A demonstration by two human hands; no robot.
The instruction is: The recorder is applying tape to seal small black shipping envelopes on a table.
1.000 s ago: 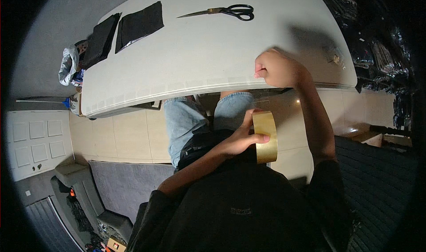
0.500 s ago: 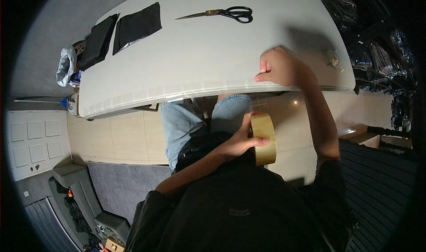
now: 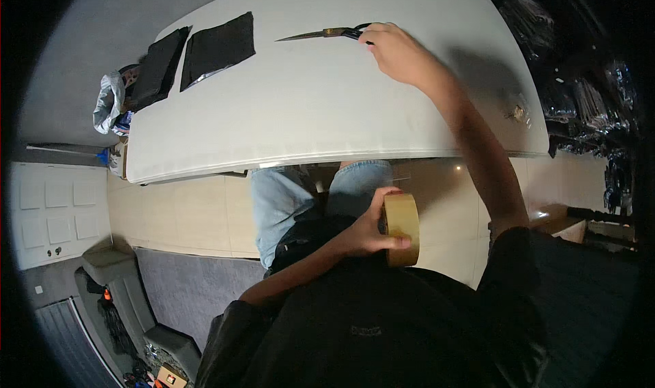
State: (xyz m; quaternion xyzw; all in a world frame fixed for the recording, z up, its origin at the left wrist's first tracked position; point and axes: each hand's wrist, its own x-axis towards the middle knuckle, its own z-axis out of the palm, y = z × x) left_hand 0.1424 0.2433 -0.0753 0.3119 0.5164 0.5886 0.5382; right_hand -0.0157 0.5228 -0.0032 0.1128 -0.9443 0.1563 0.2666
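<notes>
My left hand (image 3: pixel 374 231) is closed around a wide roll of yellowish packing tape (image 3: pixel 402 230), held upright on its edge over my lap, near the table's front. Out across the white table (image 3: pixel 307 101), my right hand (image 3: pixel 392 50) reaches the black handles of a pair of scissors (image 3: pixel 334 32). Its fingers curl over the handle loops and hide most of them. The scissors lie flat, blades pointing left. To their left is a black flat sheet or bag (image 3: pixel 220 47) with a shiny lower edge, and beside it a thicker black stack (image 3: pixel 161 68).
A small crumpled clear scrap (image 3: pixel 518 113) sits at the table's right end. Racks of dark, shiny wrapped goods (image 3: pixel 580 88) stand beyond it. An open silvery bag (image 3: pixel 108 103) is off the left end. My legs in jeans (image 3: pixel 280 197) are under the front edge.
My right hand has gone from the table's front edge, away and to the left, onto the scissors' handles. The left hand still holds the tape roll. The view has shifted slightly.
</notes>
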